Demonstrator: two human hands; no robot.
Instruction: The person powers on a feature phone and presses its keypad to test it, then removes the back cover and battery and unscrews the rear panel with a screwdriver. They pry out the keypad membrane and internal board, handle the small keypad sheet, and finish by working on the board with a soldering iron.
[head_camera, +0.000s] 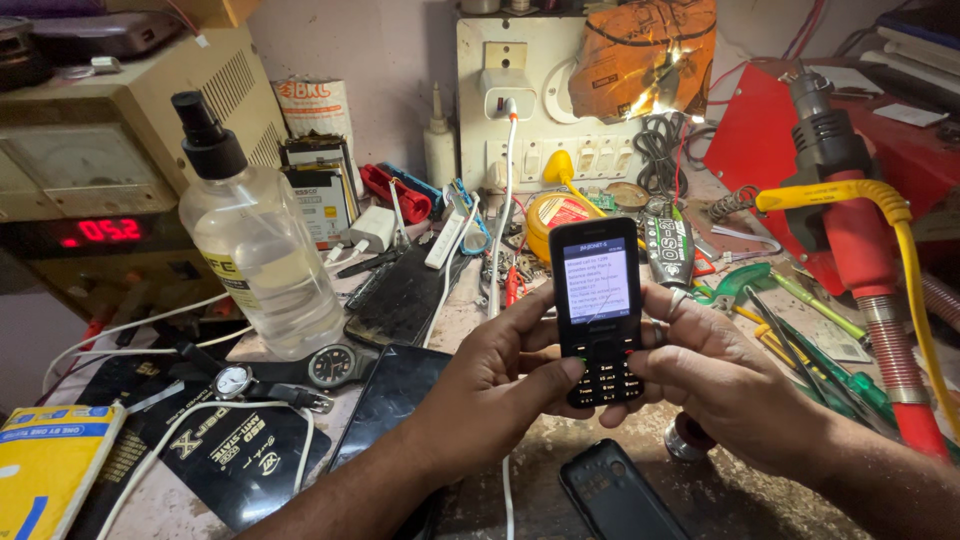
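Head view: clear liquid (275, 290) in spray bottle (255, 225)

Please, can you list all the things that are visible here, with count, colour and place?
keypad phone: 1, black, screen lit, centre, held in both hands
spray bottle: 1, clear with black top, left
wristwatches: 2, black, below the bottle
phone back cover: 1, black, bottom centre
smartphone: 1, black, behind the watches
power supply: 1, beige, red digits, far left
hot air gun: 1, red and black, right
screwdrivers: several, green, right
switchboard: 1, white, back wall
left hand: 1, thumb on keypad
right hand: 1, ringed, holding phone
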